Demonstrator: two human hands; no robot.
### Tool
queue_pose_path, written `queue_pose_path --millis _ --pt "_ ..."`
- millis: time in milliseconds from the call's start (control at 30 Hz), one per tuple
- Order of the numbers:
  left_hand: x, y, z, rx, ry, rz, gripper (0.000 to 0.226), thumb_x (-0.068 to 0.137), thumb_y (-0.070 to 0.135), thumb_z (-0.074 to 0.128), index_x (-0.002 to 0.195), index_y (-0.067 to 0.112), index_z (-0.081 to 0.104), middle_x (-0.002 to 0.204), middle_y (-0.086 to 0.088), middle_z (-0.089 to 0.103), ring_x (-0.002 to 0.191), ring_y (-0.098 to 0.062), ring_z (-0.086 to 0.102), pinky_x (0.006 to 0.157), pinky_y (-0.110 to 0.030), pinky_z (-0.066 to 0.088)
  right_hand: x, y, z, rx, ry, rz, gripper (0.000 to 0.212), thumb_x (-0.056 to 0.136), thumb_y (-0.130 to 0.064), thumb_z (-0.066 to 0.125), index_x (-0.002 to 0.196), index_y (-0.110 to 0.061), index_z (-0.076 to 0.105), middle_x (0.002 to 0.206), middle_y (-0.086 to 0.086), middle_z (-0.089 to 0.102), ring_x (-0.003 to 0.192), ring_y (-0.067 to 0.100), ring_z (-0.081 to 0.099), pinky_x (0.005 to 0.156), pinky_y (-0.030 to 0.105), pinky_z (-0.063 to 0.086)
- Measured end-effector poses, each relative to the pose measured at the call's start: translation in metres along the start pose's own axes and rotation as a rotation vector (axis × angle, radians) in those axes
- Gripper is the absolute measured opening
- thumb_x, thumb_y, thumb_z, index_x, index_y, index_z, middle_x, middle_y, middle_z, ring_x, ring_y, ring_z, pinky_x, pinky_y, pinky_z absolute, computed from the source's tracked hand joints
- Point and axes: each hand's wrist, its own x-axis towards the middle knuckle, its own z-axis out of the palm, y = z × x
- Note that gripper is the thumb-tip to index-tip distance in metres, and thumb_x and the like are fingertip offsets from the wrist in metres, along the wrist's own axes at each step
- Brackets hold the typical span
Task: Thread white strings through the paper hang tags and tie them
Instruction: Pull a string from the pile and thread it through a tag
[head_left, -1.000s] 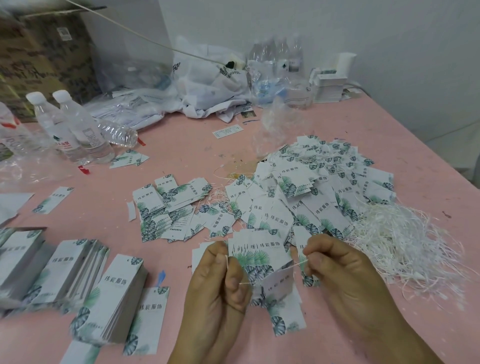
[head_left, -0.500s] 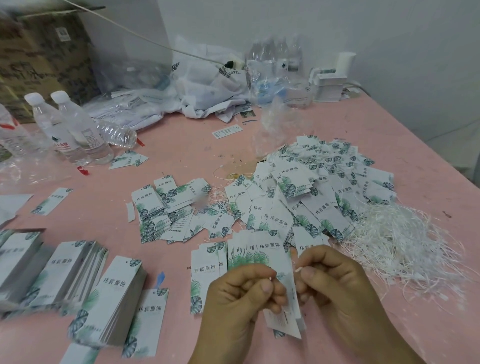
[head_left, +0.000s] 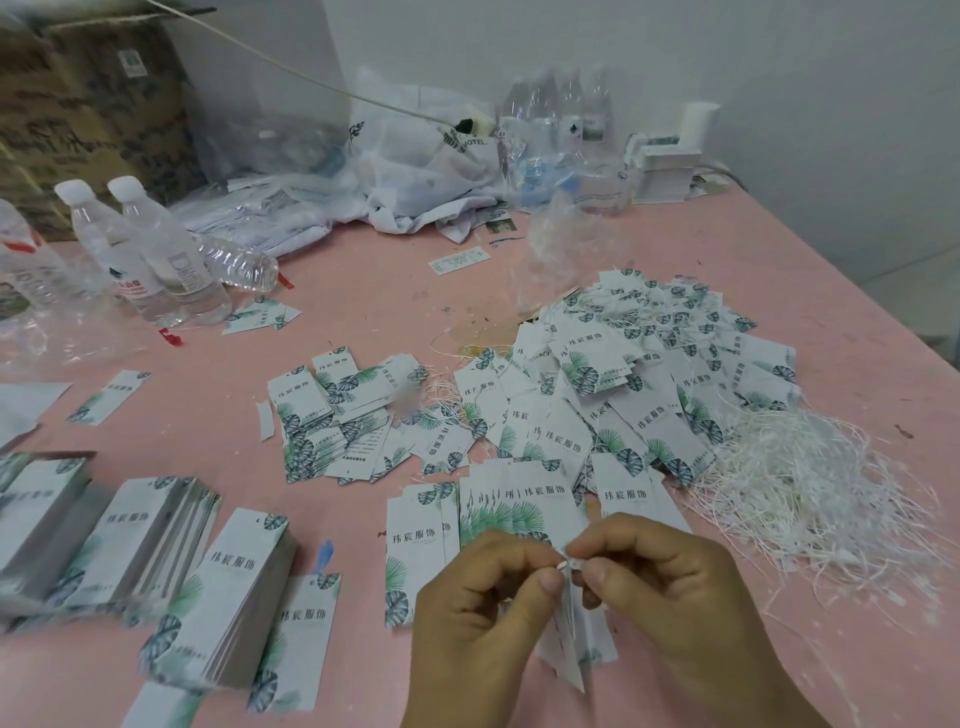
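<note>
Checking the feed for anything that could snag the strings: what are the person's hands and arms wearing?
Nothing that shows. The left hand and right hand are bare: no gloves, and no rings visible on the fingers. Both wrists and what shows of the forearms are bare too, with no sleeve, watch or bracelet in view. The fingernails are short and unpainted. Further up, the arms are out of frame.

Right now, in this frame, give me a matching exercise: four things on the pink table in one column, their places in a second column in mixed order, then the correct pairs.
Things:
1. loose white strings
2. water bottles
3. neat tag stacks
4. hands

Places:
A. far left, standing
B. near edge, pinching a string end over held tags
C. right side, tangled pile
D. near left, in rows

Pairs: 1-C, 2-A, 3-D, 4-B
</note>
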Motion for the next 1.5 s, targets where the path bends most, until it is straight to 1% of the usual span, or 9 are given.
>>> queue_pose_path --millis 133,333,533,700,833,1167,1333,1400,1500 --pt "0.001 0.001 0.002 0.098 0.016 0.072 0.006 0.076 0.029 0.072 0.075 0.034 0.074 0.070 0.010 0.062 0.060 -0.003 0.052 0.061 -0.014 0.041 -0.001 -0.001 0.001 -0.035 0.011 -0.043 0.013 0.072 -0.030 0.070 0.082 -0.031 0.078 0.069 0.000 0.070 0.062 0.007 0.065 0.062 0.019 0.054" --pt "0.000 0.001 0.003 0.112 0.016 0.056 0.006 0.076 0.029 0.072 0.075 0.035 0.075 0.069 0.009 0.062 0.060 -0.001 0.052 0.060 -0.013 0.041 0.000 -0.003 0.003 -0.045 0.004 -0.097 0.013 0.074 -0.025 0.069 0.082 -0.030 0.078 0.072 -0.004 0.068 0.062 0.007 0.062 0.062 0.017 0.051" --pt "-0.001 0.000 0.002 0.130 0.015 0.025 0.006 0.074 0.031 0.071 0.069 0.028 0.072 0.064 0.005 0.059 0.058 -0.001 0.049 0.058 -0.013 0.038 0.001 0.001 0.001 -0.166 0.005 -0.205 0.036 0.077 0.001 0.067 0.085 -0.033 0.077 0.082 -0.009 0.068 0.073 0.007 0.065 0.067 0.012 0.049" --pt "-0.001 0.000 0.003 0.118 0.008 0.010 0.009 0.072 0.031 0.071 0.066 0.025 0.070 0.062 0.005 0.057 0.055 -0.002 0.046 0.057 -0.012 0.038 0.003 0.001 0.002 -0.322 0.001 -0.294 0.020 0.085 -0.019 0.066 0.093 -0.035 0.075 0.087 -0.011 0.067 0.078 0.009 0.067 0.070 0.011 0.047" --pt "-0.001 -0.001 0.003 0.110 -0.015 -0.020 0.009 0.071 0.034 0.072 0.066 0.027 0.072 0.064 0.001 0.059 0.056 -0.003 0.047 0.057 -0.015 0.039 0.003 0.000 -0.002 -0.396 -0.027 -0.319 0.017 0.086 -0.021 0.065 0.095 -0.033 0.075 0.088 -0.014 0.066 0.077 0.004 0.065 0.069 0.006 0.044" --pt "0.001 -0.004 -0.002 -0.020 -0.076 -0.091 0.009 0.068 0.033 0.079 0.069 0.025 0.075 0.065 0.001 0.062 0.058 -0.007 0.051 0.058 -0.019 0.042 0.003 -0.001 -0.008 -0.112 -0.124 -0.120 0.011 0.077 -0.026 0.074 0.083 -0.034 0.073 0.077 -0.008 0.068 0.069 0.002 0.063 0.066 0.013 0.048" --pt "0.004 -0.004 -0.005 -0.072 -0.138 -0.086 0.013 0.069 0.032 0.081 0.069 0.022 0.073 0.064 0.003 0.061 0.057 -0.008 0.049 0.056 -0.019 0.040 0.003 0.003 -0.005 -0.006 -0.142 -0.022 0.015 0.070 -0.026 0.079 0.082 -0.026 0.070 0.074 0.001 0.066 0.069 0.009 0.060 0.066 0.020 0.049" --pt "0.005 -0.005 -0.006 -0.158 -0.164 -0.135 0.025 0.067 0.040 0.086 0.069 0.019 0.073 0.064 0.001 0.060 0.054 -0.011 0.048 0.053 -0.021 0.039 0.002 0.005 -0.007 0.056 -0.120 0.017 0.020 0.070 -0.027 0.077 0.089 -0.028 0.071 0.082 0.000 0.068 0.077 0.012 0.062 0.071 0.021 0.050" --pt "0.008 -0.002 -0.007 -0.381 -0.232 -0.201 0.029 0.069 0.037 0.088 0.071 0.014 0.072 0.066 -0.004 0.060 0.049 -0.013 0.050 0.047 -0.020 0.041 0.002 0.011 -0.013 -0.063 -0.151 0.100 0.041 0.078 -0.034 0.070 0.118 -0.034 0.063 0.115 -0.008 0.066 0.110 0.009 0.060 0.092 0.030 0.047"
